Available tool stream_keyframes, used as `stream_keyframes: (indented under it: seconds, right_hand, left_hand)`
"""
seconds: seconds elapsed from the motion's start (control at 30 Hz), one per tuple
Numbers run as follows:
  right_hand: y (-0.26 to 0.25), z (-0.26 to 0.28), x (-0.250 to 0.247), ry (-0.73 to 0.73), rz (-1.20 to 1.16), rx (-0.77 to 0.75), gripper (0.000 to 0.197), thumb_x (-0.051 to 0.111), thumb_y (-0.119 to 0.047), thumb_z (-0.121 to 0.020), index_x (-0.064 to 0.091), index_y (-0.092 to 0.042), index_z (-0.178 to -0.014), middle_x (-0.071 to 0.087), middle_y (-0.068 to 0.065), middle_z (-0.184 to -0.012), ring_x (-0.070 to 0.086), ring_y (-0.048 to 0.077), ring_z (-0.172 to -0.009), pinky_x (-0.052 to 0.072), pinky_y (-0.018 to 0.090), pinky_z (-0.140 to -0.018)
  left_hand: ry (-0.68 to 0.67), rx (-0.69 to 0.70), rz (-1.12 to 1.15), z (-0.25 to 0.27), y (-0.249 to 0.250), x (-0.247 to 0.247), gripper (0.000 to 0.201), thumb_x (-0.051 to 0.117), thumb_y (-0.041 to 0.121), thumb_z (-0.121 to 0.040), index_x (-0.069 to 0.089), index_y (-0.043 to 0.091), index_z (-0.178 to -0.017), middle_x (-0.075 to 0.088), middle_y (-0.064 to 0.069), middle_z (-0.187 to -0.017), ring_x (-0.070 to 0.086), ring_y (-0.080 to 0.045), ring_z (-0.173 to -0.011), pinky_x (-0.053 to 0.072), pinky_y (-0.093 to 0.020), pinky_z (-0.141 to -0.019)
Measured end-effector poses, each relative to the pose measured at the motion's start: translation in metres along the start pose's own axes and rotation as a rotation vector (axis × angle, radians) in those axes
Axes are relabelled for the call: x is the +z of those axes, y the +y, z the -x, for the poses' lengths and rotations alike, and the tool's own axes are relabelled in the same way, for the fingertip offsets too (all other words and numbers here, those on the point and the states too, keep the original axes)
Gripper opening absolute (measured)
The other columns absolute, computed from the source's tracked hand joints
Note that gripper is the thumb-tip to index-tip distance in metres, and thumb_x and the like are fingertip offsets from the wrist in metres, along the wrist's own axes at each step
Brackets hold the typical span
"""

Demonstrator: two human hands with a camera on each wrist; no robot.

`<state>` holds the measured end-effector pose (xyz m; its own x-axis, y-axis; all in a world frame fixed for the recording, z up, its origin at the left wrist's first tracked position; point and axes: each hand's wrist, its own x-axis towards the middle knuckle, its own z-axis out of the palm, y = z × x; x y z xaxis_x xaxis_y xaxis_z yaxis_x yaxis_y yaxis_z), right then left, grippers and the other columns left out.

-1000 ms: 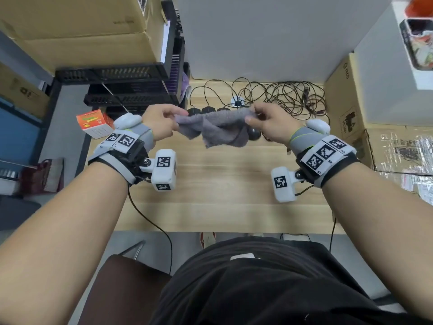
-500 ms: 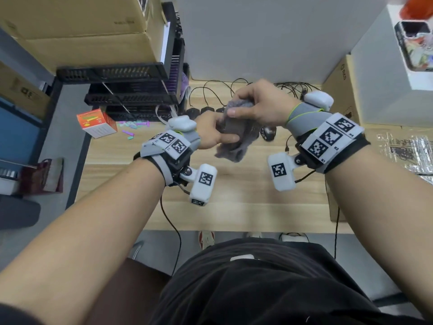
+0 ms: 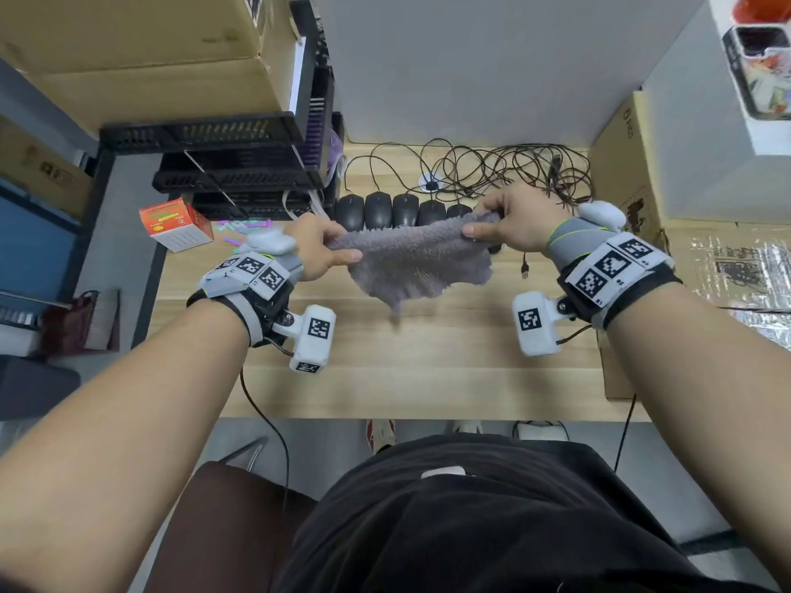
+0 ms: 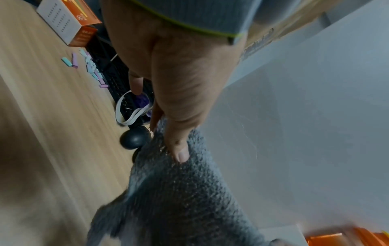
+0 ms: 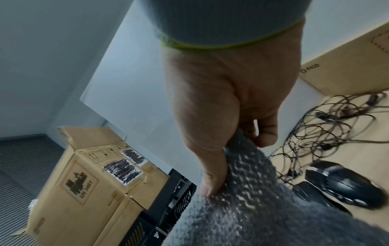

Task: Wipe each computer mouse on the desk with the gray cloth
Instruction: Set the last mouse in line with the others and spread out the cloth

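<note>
While I hold the fuzzy gray cloth (image 3: pixel 417 258) up above the pale wooden desk (image 3: pixel 428 357), it hangs stretched between my two hands, its lower edge drooping toward me. My left hand (image 3: pixel 319 250) pinches the cloth's left corner, thumb lying along the top edge and fingers curled underneath; the left wrist view shows that thumb (image 4: pixel 179 149) pressed flat on the pile. My right hand (image 3: pixel 520 220) pinches the right corner the same way, thumb on the near side and fingers folded over the far side. Beyond the cloth, a row of black computer mice (image 3: pixel 394 209) sits side by side on the far part of the desk, the rightmost ones partly hidden behind the fabric. Their thin black cables (image 3: pixel 492 169) lie tangled against the far wall. To the far left stand stacked black plastic trays (image 3: pixel 239 177), with a small orange and white carton (image 3: pixel 175 224) just near them and some pastel scraps (image 3: pixel 244 229) scattered beside it.
</note>
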<state>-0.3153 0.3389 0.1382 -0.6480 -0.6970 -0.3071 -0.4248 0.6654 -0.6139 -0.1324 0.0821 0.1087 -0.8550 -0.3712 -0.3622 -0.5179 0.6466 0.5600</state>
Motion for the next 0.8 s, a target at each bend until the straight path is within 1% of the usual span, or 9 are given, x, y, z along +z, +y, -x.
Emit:
stream_keyframes:
  seconds: [0.07,0.17,0.27,0.33,0.43,0.53,0.6,0.7,0.8]
  right_hand:
    - [0.007,-0.003,0.008,0.012,-0.001,0.03,0.021,0.076,-0.037,-0.08,0.071,-0.017,-0.081,0.072,0.009,-0.079,0.065,0.023,-0.071,0.058,0.043,-0.075]
    - [0.01,-0.007,0.01,0.177,-0.117,0.047,0.012,0.075,-0.031,-0.082,0.07,-0.02,-0.08,0.069,-0.003,-0.078,0.065,0.021,-0.077,0.056,0.039,-0.078]
    - [0.003,-0.008,0.008,0.273,-0.235,0.01,0.011,0.075,-0.028,-0.082,0.073,-0.02,-0.088,0.067,-0.01,-0.08,0.061,0.008,-0.076,0.053,0.033,-0.081]
    - [0.003,-0.009,0.009,0.231,-0.267,-0.019,0.012,0.077,-0.03,-0.08,0.073,-0.021,-0.087,0.07,-0.004,-0.08,0.062,0.01,-0.073,0.053,0.031,-0.075]
    - [0.019,-0.005,0.029,0.134,-0.202,-0.013,0.012,0.079,-0.039,-0.076,0.07,-0.03,-0.079,0.069,0.0,-0.076,0.059,0.015,-0.069,0.048,0.03,-0.067]
    - [0.052,0.007,0.068,0.056,-0.191,0.077,0.022,0.08,-0.035,-0.076,0.07,-0.016,-0.079,0.062,0.009,-0.07,0.049,0.014,-0.066,0.038,0.028,-0.065]
    - [0.072,0.023,0.092,0.0,-0.175,0.14,0.026,0.08,-0.034,-0.076,0.069,-0.011,-0.079,0.055,0.006,-0.065,0.045,0.013,-0.061,0.036,0.027,-0.06]
    - [0.099,0.043,0.125,-0.168,-0.177,0.231,0.02,0.08,-0.027,-0.079,0.067,-0.017,-0.066,0.065,0.006,-0.063,0.05,0.011,-0.057,0.04,0.024,-0.059]
    - [0.11,0.043,0.142,-0.216,-0.152,0.277,0.033,0.077,-0.024,-0.082,0.057,-0.024,-0.056,0.051,-0.009,-0.053,0.042,0.005,-0.051,0.036,0.021,-0.054]
  left_hand:
    - [0.058,0.024,0.037,-0.003,-0.002,0.0,0.037,0.081,0.032,-0.084,0.055,0.031,-0.059,0.051,0.007,-0.057,0.045,-0.018,-0.061,0.036,-0.03,-0.067]
    - [0.15,0.025,0.064,-0.006,0.006,-0.007,0.018,0.081,0.032,-0.085,0.065,0.029,-0.077,0.053,0.009,-0.062,0.044,-0.014,-0.06,0.034,-0.027,-0.059]
    - [0.201,0.039,0.095,-0.01,0.01,-0.015,0.017,0.082,0.034,-0.083,0.076,0.024,-0.095,0.065,0.003,-0.073,0.05,-0.012,-0.066,0.04,-0.027,-0.064]
    - [0.178,0.053,0.116,-0.012,0.007,-0.015,0.025,0.084,0.034,-0.081,0.079,0.02,-0.101,0.072,-0.004,-0.084,0.057,-0.015,-0.074,0.046,-0.029,-0.072]
    - [0.075,0.007,0.065,-0.008,-0.005,0.004,0.027,0.085,0.032,-0.08,0.079,0.019,-0.103,0.072,-0.005,-0.084,0.058,-0.016,-0.076,0.041,-0.027,-0.07]
    - [-0.052,-0.044,0.046,-0.003,-0.029,0.045,0.025,0.085,0.034,-0.08,0.08,0.019,-0.1,0.075,-0.009,-0.085,0.056,-0.018,-0.073,0.042,-0.029,-0.069]
    - [-0.154,-0.09,-0.011,0.006,-0.041,0.071,0.033,0.085,0.033,-0.081,0.079,0.015,-0.108,0.076,-0.006,-0.097,0.061,-0.019,-0.08,0.044,-0.027,-0.073]
    - [-0.299,-0.155,-0.052,0.013,-0.062,0.115,0.043,0.083,0.032,-0.082,0.075,0.013,-0.12,0.074,-0.005,-0.117,0.068,-0.023,-0.1,0.05,-0.029,-0.085]
    - [-0.326,-0.196,-0.043,0.01,-0.078,0.141,0.046,0.081,0.035,-0.084,0.072,0.014,-0.124,0.073,-0.006,-0.12,0.064,-0.019,-0.095,0.048,-0.028,-0.083]
